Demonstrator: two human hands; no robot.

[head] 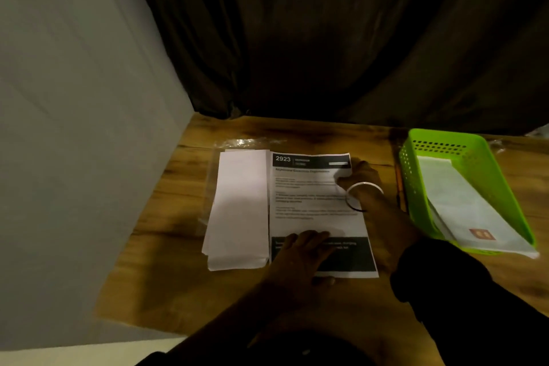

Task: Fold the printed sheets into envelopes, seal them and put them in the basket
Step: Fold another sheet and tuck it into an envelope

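A printed sheet (pixel 312 205) with a black header and a black bottom band lies flat on the wooden table (pixel 166 270). My left hand (pixel 300 252) rests flat on its lower part, fingers spread. My right hand (pixel 361 175), bangles on the wrist, pinches the sheet's top right corner. A stack of white envelopes (pixel 240 208) lies just left of the sheet. The green plastic basket (pixel 416 163) stands at the right with white envelopes (pixel 466 208) inside, one showing a reddish stamp.
A grey wall panel (pixel 74 128) borders the table on the left. Dark curtains (pixel 341 38) hang behind the table. A clear plastic wrapper (pixel 237 142) lies beyond the envelope stack. A thin pencil-like stick (pixel 399 184) lies beside the basket.
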